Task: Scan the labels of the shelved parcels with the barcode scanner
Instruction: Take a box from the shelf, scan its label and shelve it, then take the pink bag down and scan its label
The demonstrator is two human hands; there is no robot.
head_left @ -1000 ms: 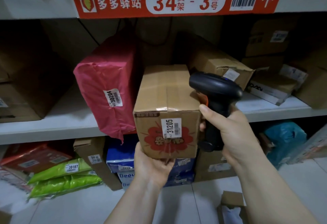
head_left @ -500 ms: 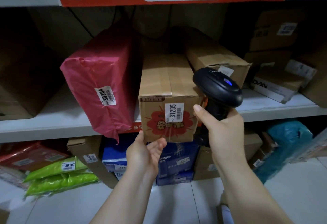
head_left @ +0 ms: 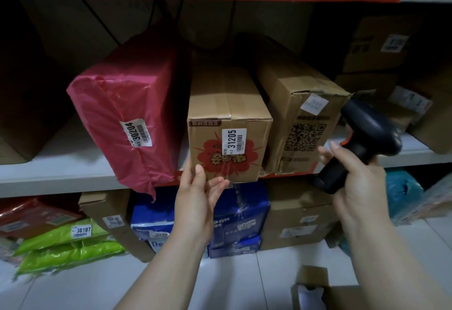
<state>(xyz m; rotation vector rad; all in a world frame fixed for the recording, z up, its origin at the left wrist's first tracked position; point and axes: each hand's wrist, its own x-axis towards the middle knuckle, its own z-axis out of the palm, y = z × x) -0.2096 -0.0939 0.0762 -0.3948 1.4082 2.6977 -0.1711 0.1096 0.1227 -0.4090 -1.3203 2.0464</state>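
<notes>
parcel 31205 (head_left: 228, 126), a carton, stood on the shelf (head_left: 61, 175), just right of the pink parcel (head_left: 127, 114) labelled 30204. left hand (head_left: 198, 194) touched its lower corner, fingers loose. right hand (head_left: 354, 177) clasped the barcode scanner (head_left: 364, 136); advisable to square it to the label.

White shelf (head_left: 61, 170) carries pink parcel (head_left: 127, 118), cardboard boxes (head_left: 230, 123).

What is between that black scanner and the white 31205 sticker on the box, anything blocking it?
Nothing visible blocks it. The barcode scanner, gripped by the right hand, sits off to the right of the 31205 label, with open air between them. The left hand touches the box's lower left corner, below the label, without covering it.
</notes>
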